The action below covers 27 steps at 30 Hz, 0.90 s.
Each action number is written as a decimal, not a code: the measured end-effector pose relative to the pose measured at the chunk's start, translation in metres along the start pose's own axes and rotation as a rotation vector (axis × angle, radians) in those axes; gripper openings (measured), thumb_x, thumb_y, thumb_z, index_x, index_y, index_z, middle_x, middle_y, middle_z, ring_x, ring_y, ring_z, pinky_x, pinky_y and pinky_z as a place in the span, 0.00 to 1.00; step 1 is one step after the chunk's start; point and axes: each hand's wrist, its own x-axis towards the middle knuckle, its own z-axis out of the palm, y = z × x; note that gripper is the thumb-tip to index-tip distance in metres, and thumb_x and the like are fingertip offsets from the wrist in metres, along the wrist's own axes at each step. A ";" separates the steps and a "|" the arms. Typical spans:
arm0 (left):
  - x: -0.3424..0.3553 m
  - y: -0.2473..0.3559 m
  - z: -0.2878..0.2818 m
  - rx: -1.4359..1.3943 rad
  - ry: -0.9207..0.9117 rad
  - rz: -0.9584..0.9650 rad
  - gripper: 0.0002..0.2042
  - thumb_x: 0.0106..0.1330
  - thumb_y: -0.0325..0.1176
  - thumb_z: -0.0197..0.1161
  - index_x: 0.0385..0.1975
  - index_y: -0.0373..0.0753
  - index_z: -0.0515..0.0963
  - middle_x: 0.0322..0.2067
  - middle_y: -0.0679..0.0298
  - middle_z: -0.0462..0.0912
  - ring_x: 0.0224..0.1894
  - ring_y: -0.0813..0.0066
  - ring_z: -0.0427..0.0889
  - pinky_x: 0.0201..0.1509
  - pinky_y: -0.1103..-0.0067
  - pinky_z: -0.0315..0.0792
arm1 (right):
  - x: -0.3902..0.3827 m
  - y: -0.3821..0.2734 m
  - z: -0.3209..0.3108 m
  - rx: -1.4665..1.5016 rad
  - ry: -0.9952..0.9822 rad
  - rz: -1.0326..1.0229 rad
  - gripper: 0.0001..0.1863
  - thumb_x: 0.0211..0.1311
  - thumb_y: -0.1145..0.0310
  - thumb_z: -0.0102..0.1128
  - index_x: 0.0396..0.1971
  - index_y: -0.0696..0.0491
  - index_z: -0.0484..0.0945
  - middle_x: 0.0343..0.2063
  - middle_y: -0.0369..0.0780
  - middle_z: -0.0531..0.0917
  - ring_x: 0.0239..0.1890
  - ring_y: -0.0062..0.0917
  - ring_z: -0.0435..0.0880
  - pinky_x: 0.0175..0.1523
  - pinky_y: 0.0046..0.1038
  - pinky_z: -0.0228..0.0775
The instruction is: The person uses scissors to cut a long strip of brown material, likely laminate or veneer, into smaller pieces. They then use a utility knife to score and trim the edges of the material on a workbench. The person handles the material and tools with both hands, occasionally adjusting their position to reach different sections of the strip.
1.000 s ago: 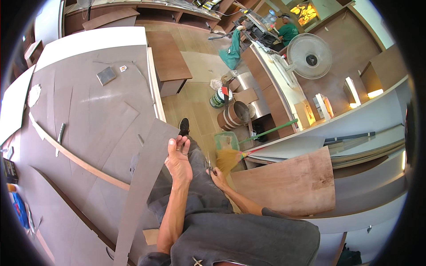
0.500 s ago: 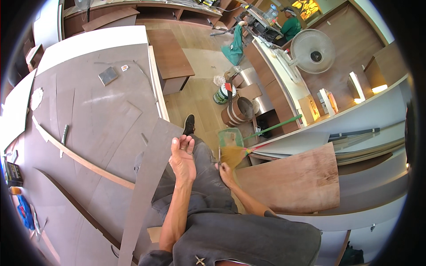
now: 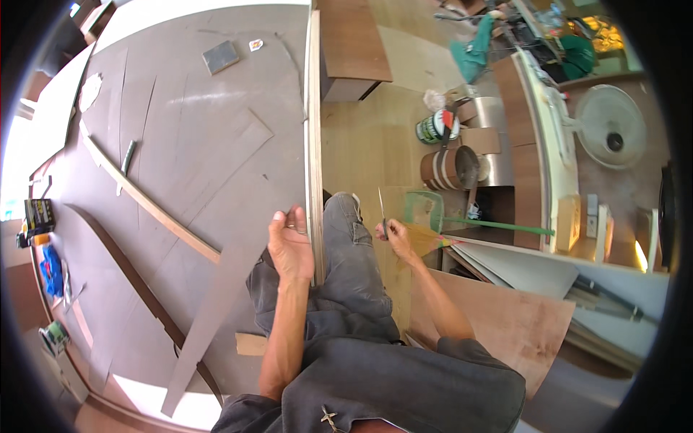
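My left hand (image 3: 292, 249) is turned palm up over the edge of the work table, its fingers loosely bent and its thumb apart. Beside the thumb runs a long grey-brown strip of sheet (image 3: 216, 307), slanting over the table toward its lower left; whether the hand touches it I cannot tell. My right hand (image 3: 397, 239) is closed round the dark handle of a slim-bladed tool (image 3: 382, 208), its blade pointing up and away from me. That hand is to the right of my knee, off the table.
On the table (image 3: 195, 151) lie a curved wooden batten (image 3: 155, 209), a dark curved strip (image 3: 119, 267) and a grey square block (image 3: 220, 57). Right of my legs are a broom (image 3: 429, 242), a green dustpan (image 3: 424, 209), a paint bucket (image 3: 436, 128) and a leaning plywood panel (image 3: 498, 317).
My view has swung so that the table fills more of the left side. My right hand has moved out from beside my leg, raising the bladed tool. My left hand remains palm up near the strip.
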 end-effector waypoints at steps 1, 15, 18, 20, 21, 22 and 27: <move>0.011 -0.001 -0.008 -0.008 0.006 0.060 0.04 0.65 0.28 0.61 0.34 0.35 0.74 0.38 0.63 0.78 0.46 0.72 0.77 0.59 0.77 0.74 | 0.016 -0.007 -0.003 -0.029 -0.021 -0.002 0.15 0.68 0.58 0.57 0.30 0.56 0.74 0.38 0.41 0.83 0.36 0.23 0.83 0.43 0.27 0.76; -0.027 -0.015 0.017 0.011 0.359 0.392 0.03 0.62 0.27 0.63 0.31 0.38 0.76 0.33 0.67 0.79 0.38 0.76 0.77 0.47 0.77 0.76 | 0.086 -0.158 -0.094 -0.112 -0.543 -0.038 0.10 0.68 0.67 0.56 0.31 0.59 0.74 0.34 0.40 0.83 0.35 0.20 0.82 0.44 0.24 0.75; -0.057 -0.016 0.050 0.081 0.454 0.479 0.05 0.61 0.28 0.64 0.31 0.40 0.74 0.31 0.69 0.77 0.36 0.79 0.76 0.45 0.78 0.74 | 0.090 -0.210 -0.097 -0.260 -0.782 -0.016 0.08 0.67 0.68 0.56 0.33 0.59 0.75 0.32 0.38 0.82 0.33 0.18 0.80 0.43 0.22 0.73; -0.072 -0.020 0.068 0.121 0.531 0.552 0.07 0.60 0.29 0.65 0.32 0.40 0.72 0.30 0.68 0.76 0.36 0.78 0.75 0.44 0.78 0.73 | 0.085 -0.241 -0.095 -0.324 -0.943 0.023 0.09 0.66 0.68 0.57 0.34 0.59 0.76 0.31 0.37 0.81 0.33 0.17 0.78 0.42 0.22 0.72; -0.080 -0.020 0.079 0.163 0.567 0.603 0.08 0.60 0.30 0.65 0.33 0.40 0.71 0.30 0.68 0.76 0.35 0.78 0.75 0.43 0.78 0.73 | 0.081 -0.261 -0.089 -0.342 -1.025 0.046 0.09 0.66 0.67 0.58 0.34 0.59 0.76 0.31 0.36 0.81 0.33 0.16 0.77 0.42 0.21 0.71; -0.087 -0.018 0.088 0.208 0.601 0.647 0.10 0.60 0.31 0.66 0.34 0.39 0.70 0.30 0.67 0.75 0.35 0.77 0.75 0.43 0.77 0.73 | 0.077 -0.285 -0.081 -0.358 -1.102 0.070 0.10 0.66 0.66 0.59 0.34 0.58 0.76 0.31 0.35 0.80 0.33 0.15 0.76 0.42 0.21 0.71; -0.120 -0.007 0.098 0.252 0.672 0.660 0.14 0.60 0.33 0.66 0.37 0.35 0.69 0.33 0.65 0.73 0.36 0.78 0.74 0.44 0.76 0.72 | 0.073 -0.380 -0.034 -0.790 -1.569 0.168 0.14 0.65 0.58 0.59 0.34 0.56 0.76 0.27 0.31 0.75 0.30 0.13 0.70 0.36 0.18 0.63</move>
